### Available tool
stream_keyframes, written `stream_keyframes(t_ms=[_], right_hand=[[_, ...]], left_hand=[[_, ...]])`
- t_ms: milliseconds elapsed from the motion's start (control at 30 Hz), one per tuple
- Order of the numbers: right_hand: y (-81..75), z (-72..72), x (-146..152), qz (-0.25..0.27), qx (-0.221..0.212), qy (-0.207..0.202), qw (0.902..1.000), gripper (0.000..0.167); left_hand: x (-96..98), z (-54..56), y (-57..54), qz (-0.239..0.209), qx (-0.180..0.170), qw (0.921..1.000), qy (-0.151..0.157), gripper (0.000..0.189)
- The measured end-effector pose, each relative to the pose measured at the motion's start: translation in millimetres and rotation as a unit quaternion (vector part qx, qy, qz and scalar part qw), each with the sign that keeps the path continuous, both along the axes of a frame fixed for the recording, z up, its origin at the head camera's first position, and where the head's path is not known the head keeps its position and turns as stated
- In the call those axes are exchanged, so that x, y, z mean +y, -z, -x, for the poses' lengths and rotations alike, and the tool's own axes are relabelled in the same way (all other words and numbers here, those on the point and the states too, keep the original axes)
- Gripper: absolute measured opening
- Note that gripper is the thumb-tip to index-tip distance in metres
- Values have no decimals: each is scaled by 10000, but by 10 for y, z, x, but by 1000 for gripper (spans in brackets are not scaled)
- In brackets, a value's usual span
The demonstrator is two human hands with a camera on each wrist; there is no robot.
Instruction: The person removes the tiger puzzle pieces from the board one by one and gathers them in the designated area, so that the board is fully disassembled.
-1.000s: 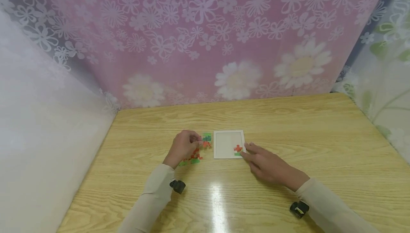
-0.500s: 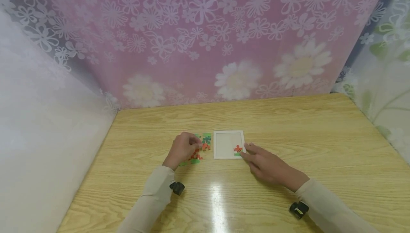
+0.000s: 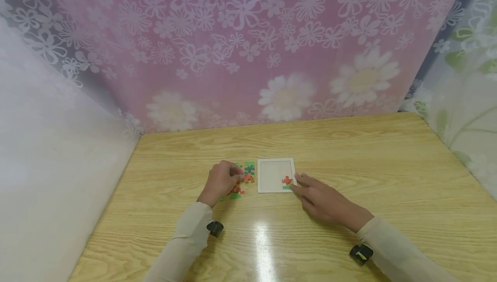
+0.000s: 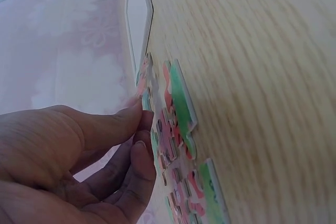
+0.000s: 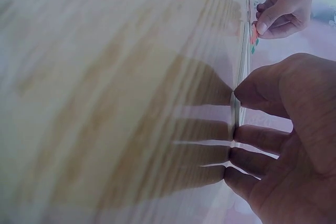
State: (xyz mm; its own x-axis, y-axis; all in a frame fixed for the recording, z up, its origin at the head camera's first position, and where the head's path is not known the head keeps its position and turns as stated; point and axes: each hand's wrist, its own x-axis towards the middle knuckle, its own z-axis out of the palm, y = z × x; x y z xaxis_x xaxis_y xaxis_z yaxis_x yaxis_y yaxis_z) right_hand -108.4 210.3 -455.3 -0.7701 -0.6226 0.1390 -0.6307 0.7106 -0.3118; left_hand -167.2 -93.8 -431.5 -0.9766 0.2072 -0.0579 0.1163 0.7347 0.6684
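Observation:
In the head view, my left hand (image 3: 220, 182) pinches a red puzzle piece (image 3: 249, 179) between thumb and fingertips, low over the table. Under and around that hand lie several loose puzzle pieces (image 4: 181, 95), red, green and pink, partly hidden by it. A square white puzzle tray (image 3: 276, 160) lies just to the right. One red and green piece (image 3: 287, 180) sits in its lower right corner. My right hand (image 3: 330, 202) rests at the tray's right edge, its fingers fairly straight and spread, fingertips touching the rim and table in the right wrist view.
A wood-grain table (image 3: 330, 144) carries everything. Behind it hangs a pink flowered cloth (image 3: 233, 79), with a pale sheet (image 3: 58, 144) along the left side. A small black camera (image 3: 215, 228) is strapped to the left wrist, another camera (image 3: 361, 254) to the right.
The red piece at my left fingertips has shifted slightly towards me, away from the blue-green piece above it. My right hand and the tray have stayed put; the head view has shifted slightly.

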Motion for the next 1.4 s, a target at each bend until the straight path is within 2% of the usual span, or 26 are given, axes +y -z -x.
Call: stream_keyframes(t_ms=[233, 567, 800, 1033, 1200, 1400], right_hand=[[-8, -3, -16, 28, 23, -15, 10000, 36], [-30, -19, -24, 14, -55, 27, 10000, 37], [-30, -13, -21, 34, -52, 20, 10000, 36], [-24, -11, -19, 59, 13, 11, 10000, 36], [-19, -7, -15, 24, -64, 79, 9999, 36], [-35, -10, -7, 3, -136, 40, 9999, 36]], left_hand=[[8, 8, 12, 196, 73, 9998, -69, 7], [-5, -24, -12, 0, 41, 9999, 100, 8], [21, -16, -34, -29, 206, 9995, 225, 7], [283, 2, -57, 16, 131, 9978, 656, 8], [524, -8, -31, 121, 269, 9940, 1050, 9], [744, -26, -9, -28, 2, 9924, 1229, 17]])
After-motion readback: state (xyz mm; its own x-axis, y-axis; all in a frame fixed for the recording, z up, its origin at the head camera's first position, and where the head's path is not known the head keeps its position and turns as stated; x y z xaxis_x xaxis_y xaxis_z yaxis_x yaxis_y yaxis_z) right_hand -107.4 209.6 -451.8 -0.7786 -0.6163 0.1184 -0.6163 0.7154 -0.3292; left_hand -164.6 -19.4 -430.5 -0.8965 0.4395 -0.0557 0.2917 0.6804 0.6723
